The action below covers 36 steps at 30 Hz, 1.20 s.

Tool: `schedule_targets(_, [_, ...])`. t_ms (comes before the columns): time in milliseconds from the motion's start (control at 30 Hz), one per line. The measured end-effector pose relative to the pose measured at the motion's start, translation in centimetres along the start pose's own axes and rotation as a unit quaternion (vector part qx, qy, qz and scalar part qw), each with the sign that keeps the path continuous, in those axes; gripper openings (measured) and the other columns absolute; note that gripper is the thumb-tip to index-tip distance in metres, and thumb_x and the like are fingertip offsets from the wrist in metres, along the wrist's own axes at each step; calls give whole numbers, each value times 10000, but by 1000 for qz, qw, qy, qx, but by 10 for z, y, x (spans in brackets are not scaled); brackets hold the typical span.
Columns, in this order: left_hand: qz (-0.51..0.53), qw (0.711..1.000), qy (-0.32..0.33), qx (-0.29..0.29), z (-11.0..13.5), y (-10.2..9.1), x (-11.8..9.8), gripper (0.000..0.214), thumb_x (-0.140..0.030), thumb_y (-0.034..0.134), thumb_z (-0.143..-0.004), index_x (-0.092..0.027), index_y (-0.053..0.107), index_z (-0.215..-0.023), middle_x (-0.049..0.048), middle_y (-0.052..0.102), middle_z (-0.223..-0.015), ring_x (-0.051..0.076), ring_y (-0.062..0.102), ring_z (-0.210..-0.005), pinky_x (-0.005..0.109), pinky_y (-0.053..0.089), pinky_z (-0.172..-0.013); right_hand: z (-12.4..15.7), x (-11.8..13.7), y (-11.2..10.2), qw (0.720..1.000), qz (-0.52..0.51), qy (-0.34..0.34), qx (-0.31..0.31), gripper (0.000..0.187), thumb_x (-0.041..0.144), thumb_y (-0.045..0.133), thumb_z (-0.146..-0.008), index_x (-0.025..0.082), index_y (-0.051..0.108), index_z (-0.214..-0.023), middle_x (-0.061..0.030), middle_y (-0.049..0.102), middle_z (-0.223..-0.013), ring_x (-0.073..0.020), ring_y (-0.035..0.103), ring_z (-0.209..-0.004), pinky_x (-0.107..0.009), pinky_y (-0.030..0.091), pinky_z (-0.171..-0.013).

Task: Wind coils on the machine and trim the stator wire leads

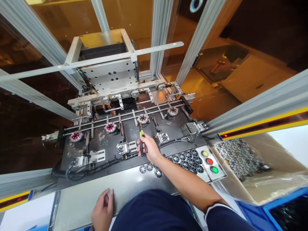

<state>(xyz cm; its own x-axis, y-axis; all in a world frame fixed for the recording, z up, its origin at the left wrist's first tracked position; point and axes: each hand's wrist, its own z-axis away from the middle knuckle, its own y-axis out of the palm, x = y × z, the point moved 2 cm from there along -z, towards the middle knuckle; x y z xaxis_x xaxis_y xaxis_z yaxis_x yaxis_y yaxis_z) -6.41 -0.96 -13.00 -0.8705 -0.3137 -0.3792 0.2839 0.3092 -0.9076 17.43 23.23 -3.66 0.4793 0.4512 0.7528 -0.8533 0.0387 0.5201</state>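
Matte black base plate (132,132) ahead, four round black-and-silver disc parts seated on it in a slanting row: far-left disc (76,136) and second disc (110,127) with red lit spots, third disc (142,119) more orange, far-right disc (172,111) red-orange. Thin silver rods (127,113) run just behind them. Silver metal clamp blocks (163,138) and black cabling sit along the near edge, so the tool reaches in between two of them. Long pale bar (158,48) crosses high up, in front of the upright silver plate with black holes (113,77). Near side: loose black-and-silver discs (190,162) piled by the panel with yellow, red and green buttons (209,161), a few more on the brushed steel ledge (81,199). Right: cardboard box lined with clear plastic (271,186), silver discs stacked inside; blue plastic crate (267,210) beside it. Tool is plier-like, slim, black grips with yellow-green near the head (141,144). Sits just on the near side of the third disc, head toward it; can't tell if the tip touches. Right hand (149,148) is closed round its grips. Left hand (103,207) rests at the ledge, fingers loosely curled, thumb apart, nothing visible in it.
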Motion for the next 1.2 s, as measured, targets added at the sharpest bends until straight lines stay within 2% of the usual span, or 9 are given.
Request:
schedule_targets(400, [27, 1000, -6, -1, 1, 2, 1, 490, -605, 512, -912, -168, 727, -970, -8, 666, -638, 141, 656, -556, 244, 518, -618, 0, 5, -2, 1000, -25, 9, -16, 267, 382, 665, -718, 211, 540, -880, 49, 593, -702, -89, 547, -455, -185, 461, -332])
schedule_targets(600, [30, 999, -8, -7, 0, 0, -2, 458, -583, 526, -910, -173, 723, -961, -5, 675, -633, 145, 659, -558, 245, 516, -625, 1, 7, 4, 999, -43, 13, 6, 265, 369, 652, -732, 224, 523, -913, 58, 568, -710, -91, 545, -470, -191, 468, -334])
schedule_targets(767, [20, 1000, -10, -10, 1, 1, -2, 449, -574, 522, -910, -176, 724, -963, -5, 681, -628, 143, 665, -553, 236, 510, -605, 62, 26, 2, 986, -27, 87, 143, 249, 349, 688, -767, 181, 603, -931, 13, 600, -758, -91, 532, -423, -203, 417, -289])
schedule_targets(867, [12, 1000, -10, -10, 0, 0, -2, 440, -569, 521, -911, -184, 723, -977, 1, 697, -654, 149, 676, -569, 236, 511, -599, 108, 55, -20, 959, 9, 133, 252, 358, 287, 719, -778, 159, 652, -1105, -30, 629, -846, -88, 564, -434, -192, 403, -313])
schedule_targets(900, [9, 1000, -9, -10, 0, 0, -2, 440, -571, 518, -910, -188, 723, -979, 0, 696, -653, 151, 677, -570, 235, 509, -590, 117, 67, -31, 958, 21, 122, 258, 406, 293, 713, -796, 173, 642, -1178, -34, 625, -872, -83, 565, -448, -187, 401, -327])
schedule_targets(967, [3, 1000, -6, -12, 0, 0, -2, 449, -583, 507, -907, -196, 724, -977, -1, 690, -641, 156, 672, -559, 238, 502, -566, 121, 92, -54, 975, 39, 72, 208, 459, 327, 703, -809, 196, 622, -1241, -34, 614, -882, -85, 554, -469, -198, 416, -343])
schedule_targets(1067, [-9, 1000, -3, -28, -1, 0, -1, 489, -609, 483, -901, -188, 725, -964, 19, 699, -647, 180, 672, -545, 259, 485, -522, 102, 117, -87, 997, 59, 12, 57, 430, 336, 697, -780, 200, 615, -1180, -23, 617, -845, -109, 542, -496, -235, 473, -363])
schedule_targets(1133, [-20, 999, 0, -37, -1, 2, 0, 518, -628, 463, -897, -185, 725, -952, 27, 706, -650, 192, 676, -539, 269, 475, -502, 82, 121, -103, 998, 64, 8, -3, 367, 308, 681, -761, 203, 599, -1103, -6, 620, -812, -118, 551, -519, -238, 498, -380])
schedule_targets(1200, [-33, 999, 5, -37, -1, 3, 1, 525, -636, 447, -897, -193, 721, -958, 25, 711, -656, 192, 678, -542, 271, 475, -503, 63, 116, -114, 998, 61, 14, -24, 315, 303, 665, -748, 203, 576, -1033, 6, 616, -784, -121, 559, -537, -228, 498, -387])
